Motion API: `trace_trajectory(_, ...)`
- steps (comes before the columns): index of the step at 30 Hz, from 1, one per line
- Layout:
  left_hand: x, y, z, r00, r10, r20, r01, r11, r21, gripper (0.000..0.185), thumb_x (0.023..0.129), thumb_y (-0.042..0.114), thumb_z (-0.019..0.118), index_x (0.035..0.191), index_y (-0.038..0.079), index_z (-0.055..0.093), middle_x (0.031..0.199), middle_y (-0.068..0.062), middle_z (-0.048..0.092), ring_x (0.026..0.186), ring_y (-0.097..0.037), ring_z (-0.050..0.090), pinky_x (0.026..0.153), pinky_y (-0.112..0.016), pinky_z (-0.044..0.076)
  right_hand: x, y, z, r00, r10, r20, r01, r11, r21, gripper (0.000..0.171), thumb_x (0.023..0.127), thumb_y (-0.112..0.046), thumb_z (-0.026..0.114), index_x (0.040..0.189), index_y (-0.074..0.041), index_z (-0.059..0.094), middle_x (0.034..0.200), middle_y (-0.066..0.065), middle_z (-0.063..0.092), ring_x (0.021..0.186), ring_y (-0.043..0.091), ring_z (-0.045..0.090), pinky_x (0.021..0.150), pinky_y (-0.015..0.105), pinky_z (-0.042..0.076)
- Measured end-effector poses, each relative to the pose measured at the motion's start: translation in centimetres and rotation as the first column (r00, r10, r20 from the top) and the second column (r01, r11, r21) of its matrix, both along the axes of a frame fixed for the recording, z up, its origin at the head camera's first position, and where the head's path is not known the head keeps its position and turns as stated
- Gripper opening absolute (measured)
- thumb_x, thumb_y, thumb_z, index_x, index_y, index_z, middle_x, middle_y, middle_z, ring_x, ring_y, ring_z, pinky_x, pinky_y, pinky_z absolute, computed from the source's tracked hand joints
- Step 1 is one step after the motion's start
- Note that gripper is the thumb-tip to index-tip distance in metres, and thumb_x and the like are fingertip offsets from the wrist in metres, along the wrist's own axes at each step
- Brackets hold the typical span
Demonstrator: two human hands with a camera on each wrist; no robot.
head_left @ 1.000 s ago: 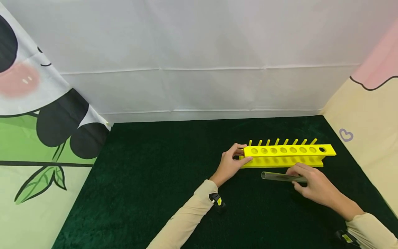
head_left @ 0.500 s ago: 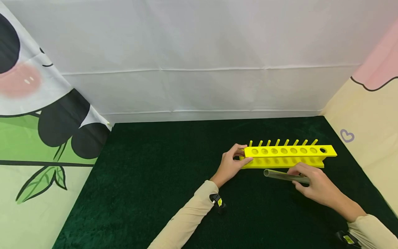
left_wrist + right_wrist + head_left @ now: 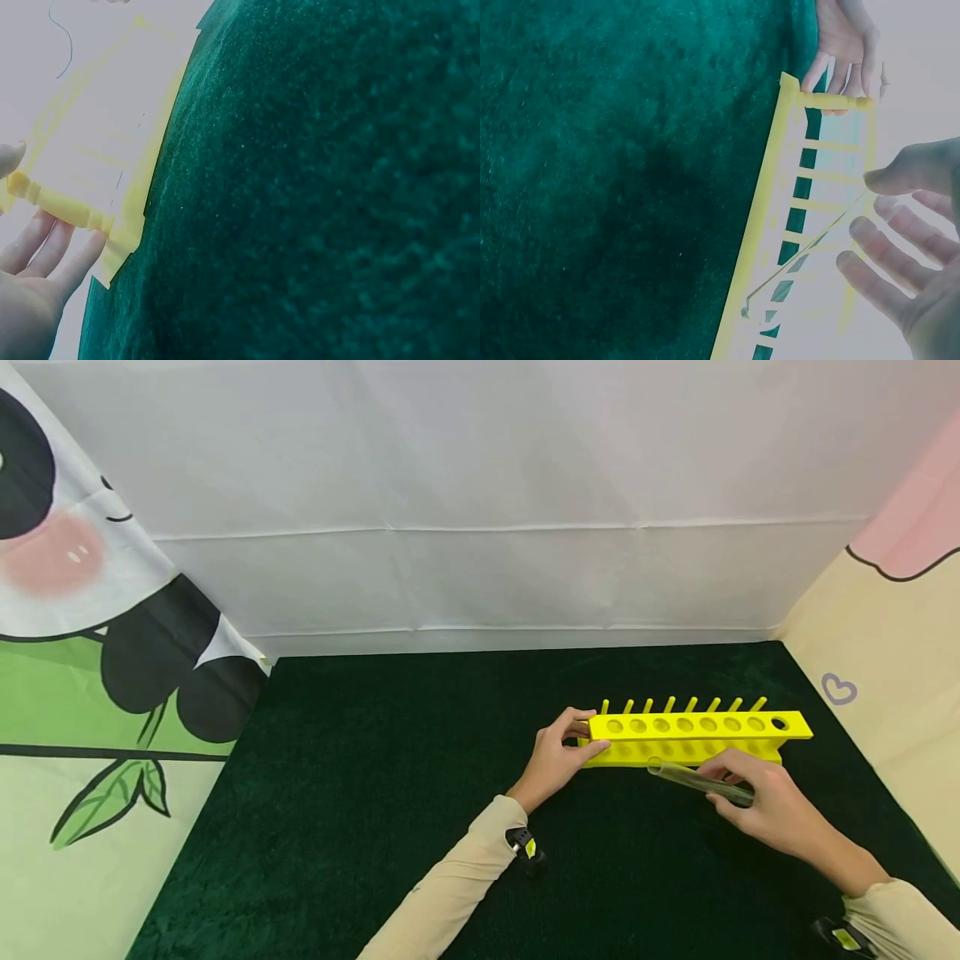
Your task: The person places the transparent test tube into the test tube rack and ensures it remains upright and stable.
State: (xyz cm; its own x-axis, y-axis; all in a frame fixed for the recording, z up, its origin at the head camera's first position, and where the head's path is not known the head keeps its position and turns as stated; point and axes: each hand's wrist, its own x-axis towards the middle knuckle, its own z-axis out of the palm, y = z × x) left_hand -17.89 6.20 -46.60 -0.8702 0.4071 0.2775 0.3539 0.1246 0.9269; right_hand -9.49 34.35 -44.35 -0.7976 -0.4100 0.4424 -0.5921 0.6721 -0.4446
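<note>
A yellow test tube rack [image 3: 697, 727] stands on the dark green cloth, with a row of round holes along its top and several pegs at the back. My left hand [image 3: 551, 760] grips its left end, thumb in front; the left wrist view shows fingers on the end crossbar [image 3: 67, 208]. In front of the rack, my right hand [image 3: 776, 802] pinches a clear test tube [image 3: 678, 774] between thumb and fingers. The tube slants, its open mouth raised toward the left. Overexposure washes out much of the rack and tube in both wrist views.
Dark green cloth [image 3: 375, 793] covers the table. A white curtain [image 3: 450, 577] hangs behind it. Printed panels flank both sides, a panda pattern [image 3: 150, 643] on the left and a cream one [image 3: 892, 718] on the right.
The test tube has tilted from nearly level, its open mouth rising and shifting slightly right toward the rack. My left hand keeps its grip, and the rack barely moves in view.
</note>
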Motion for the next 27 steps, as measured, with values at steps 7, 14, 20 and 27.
trace_trajectory(7,0.1,-0.1,0.1,1.000,0.004,0.008,-0.004,1.000,-0.005,0.040,0.087,0.010,0.068,0.123,0.004,0.052,0.117,-0.013,0.059,0.103,-0.020,0.058,0.087,-0.046,0.051,0.3,-0.4,0.8,1.000,-0.002,0.022,0.003,0.999,-0.042,0.054,0.058,0.011,0.082,0.101,-0.013,0.062,0.096,-0.006,0.062,0.086,0.003,0.056,0.074,0.011,0.049)
trace_trajectory(14,0.2,-0.2,0.3,1.000,0.006,0.011,-0.006,1.000,-0.005,0.039,0.087,0.011,0.068,0.123,0.007,0.052,0.117,-0.014,0.058,0.103,-0.019,0.058,0.087,-0.048,0.051,0.5,-0.7,1.4,1.000,0.001,0.024,0.000,0.998,-0.066,0.055,0.058,0.011,0.082,0.102,-0.012,0.061,0.096,-0.003,0.061,0.088,0.004,0.056,0.075,0.011,0.049)
trace_trajectory(20,0.2,-0.2,0.2,1.000,0.009,0.006,-0.009,1.000,-0.009,0.039,0.087,0.010,0.068,0.123,0.009,0.052,0.117,-0.014,0.058,0.102,-0.018,0.058,0.087,-0.047,0.051,0.6,-0.7,1.4,0.999,0.000,0.033,0.004,0.996,-0.094,0.055,0.057,0.012,0.083,0.102,-0.010,0.061,0.096,-0.001,0.060,0.089,0.002,0.055,0.074,0.012,0.050)
trace_trajectory(27,0.2,0.0,0.1,1.000,0.021,0.006,-0.021,1.000,-0.012,0.038,0.087,0.010,0.068,0.122,0.008,0.053,0.116,-0.013,0.058,0.102,-0.017,0.058,0.087,-0.047,0.051,0.7,-0.9,1.8,0.998,-0.022,0.057,0.029,0.992,-0.124,0.054,0.058,0.014,0.082,0.102,-0.009,0.061,0.096,0.000,0.060,0.089,0.001,0.056,0.072,0.013,0.051)
